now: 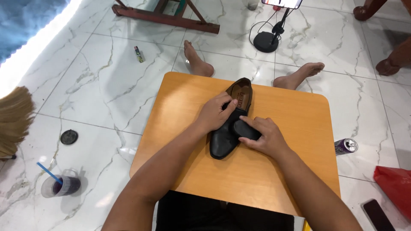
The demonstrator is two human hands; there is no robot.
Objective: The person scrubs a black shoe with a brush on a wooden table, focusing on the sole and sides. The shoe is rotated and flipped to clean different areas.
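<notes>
Both bare forearms reaching in from the bottom edge, over black shorts and a small orange wooden tabletop (291,128) with rounded corners and a smooth, slightly glossy grain. Dead centre on it: black smooth-leather loafer (231,124), toe toward the camera, open heel end pointing away. Left hand (216,113) clamped over the middle of the shoe, grip curled shut around the upper, thumb at the opening. Right hand (263,137) just beside it, grip pinching a small dark rounded pad, maybe a polishing sponge (245,129), pressed flat against the shoe's side near the toe.

Plenty of bare wood left and right of the shoe, less toward the far edge, where two bare feet stick out onto white marble-veined floor tiles (107,85). Scattered around: purple drink can (346,146) lying on its side to the right, red plastic bag (396,184), dark phone (376,214) flat on the floor, clear cup of dark drink with blue straw (62,185) to the left, round black lid (69,137), straw broom head (15,119), black phone stand with round base (266,42) beyond the feet.
</notes>
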